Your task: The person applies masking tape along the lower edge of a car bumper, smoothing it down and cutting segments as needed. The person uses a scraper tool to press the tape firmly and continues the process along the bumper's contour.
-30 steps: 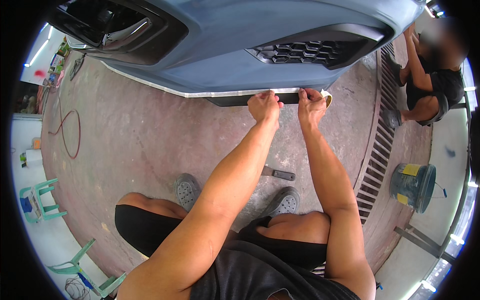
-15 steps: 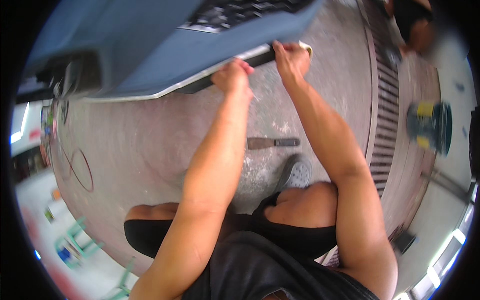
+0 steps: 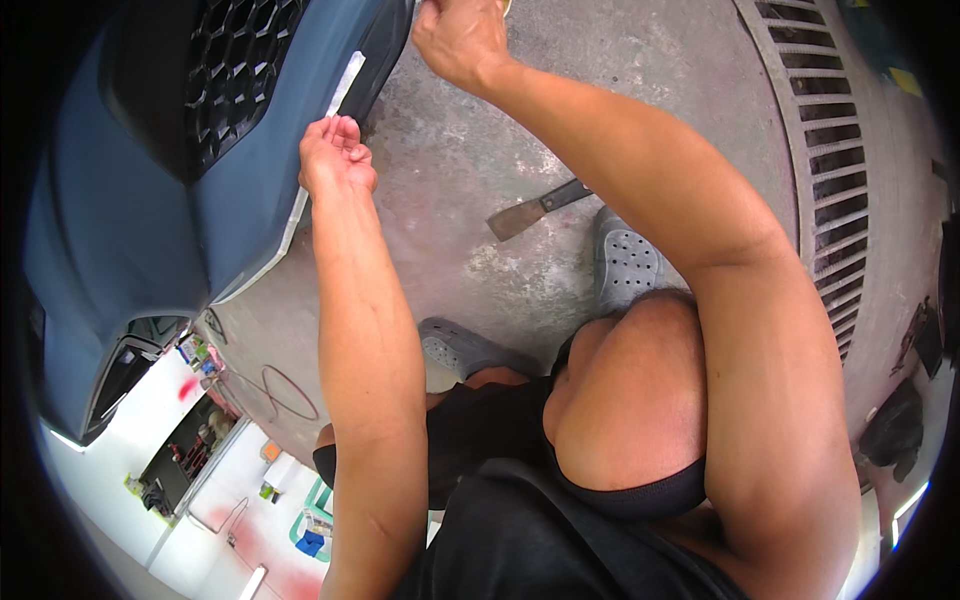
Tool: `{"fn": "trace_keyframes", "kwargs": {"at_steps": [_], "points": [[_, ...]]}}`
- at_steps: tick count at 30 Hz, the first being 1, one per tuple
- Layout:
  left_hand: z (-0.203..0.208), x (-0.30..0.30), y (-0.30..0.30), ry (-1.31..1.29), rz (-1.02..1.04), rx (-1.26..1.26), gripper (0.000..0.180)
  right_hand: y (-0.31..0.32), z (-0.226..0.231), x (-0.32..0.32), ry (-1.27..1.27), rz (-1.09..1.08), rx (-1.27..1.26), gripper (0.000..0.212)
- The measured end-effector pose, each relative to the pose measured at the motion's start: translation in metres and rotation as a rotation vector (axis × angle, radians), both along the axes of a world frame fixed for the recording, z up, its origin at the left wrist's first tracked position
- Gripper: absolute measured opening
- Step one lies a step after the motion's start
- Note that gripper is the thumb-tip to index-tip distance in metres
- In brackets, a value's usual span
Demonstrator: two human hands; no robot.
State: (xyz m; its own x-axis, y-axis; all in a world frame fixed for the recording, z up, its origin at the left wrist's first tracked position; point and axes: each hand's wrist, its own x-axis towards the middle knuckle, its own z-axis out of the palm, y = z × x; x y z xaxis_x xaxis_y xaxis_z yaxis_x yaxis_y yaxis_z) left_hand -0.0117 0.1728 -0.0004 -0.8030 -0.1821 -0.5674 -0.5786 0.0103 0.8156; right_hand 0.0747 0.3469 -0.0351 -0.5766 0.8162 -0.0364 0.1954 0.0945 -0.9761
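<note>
On the left is a big blue-gray car bumper (image 3: 245,215), smooth and curvy, with a dull shine. Its black grille (image 3: 240,85) is full of holes shaped like honeycomb. A thin, flat strip of white tape (image 3: 346,84) runs along the bumper's bottom edge. The left hand (image 3: 336,160) is at that edge by the tape, its arm nearly straight and its fingers curled in; I cannot tell if its grip pinches the tape. Next, the right hand (image 3: 462,42) reaches up and left, elbow bent, back showing. The picture cuts off its fingertips, so I cannot tell about its grip. Below it, a scraper (image 3: 540,208) with a flat, rusty-brown metal blade lies on the rough, blotchy floor (image 3: 440,240). At the far right is a slatted drain grate (image 3: 835,170).
</note>
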Motion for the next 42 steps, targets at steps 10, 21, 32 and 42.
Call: {"fn": "trace_keyframes", "kwargs": {"at_steps": [10,21,32,42], "points": [[-0.001,0.002,0.001,0.110,0.000,-0.079,0.011,0.005,-0.035,0.017,0.138,0.219,0.610,0.036],[-0.011,0.019,0.004,0.384,-0.155,-0.359,0.014,0.002,-0.033,0.021,0.125,0.298,0.969,0.031],[-0.018,0.046,-0.041,1.244,-0.838,-1.031,0.060,0.006,-0.027,0.025,0.144,0.451,1.104,0.045],[-0.029,0.026,-0.072,1.307,-1.305,-1.215,0.083,-0.024,-0.007,-0.001,0.017,0.769,1.358,0.032]]}}
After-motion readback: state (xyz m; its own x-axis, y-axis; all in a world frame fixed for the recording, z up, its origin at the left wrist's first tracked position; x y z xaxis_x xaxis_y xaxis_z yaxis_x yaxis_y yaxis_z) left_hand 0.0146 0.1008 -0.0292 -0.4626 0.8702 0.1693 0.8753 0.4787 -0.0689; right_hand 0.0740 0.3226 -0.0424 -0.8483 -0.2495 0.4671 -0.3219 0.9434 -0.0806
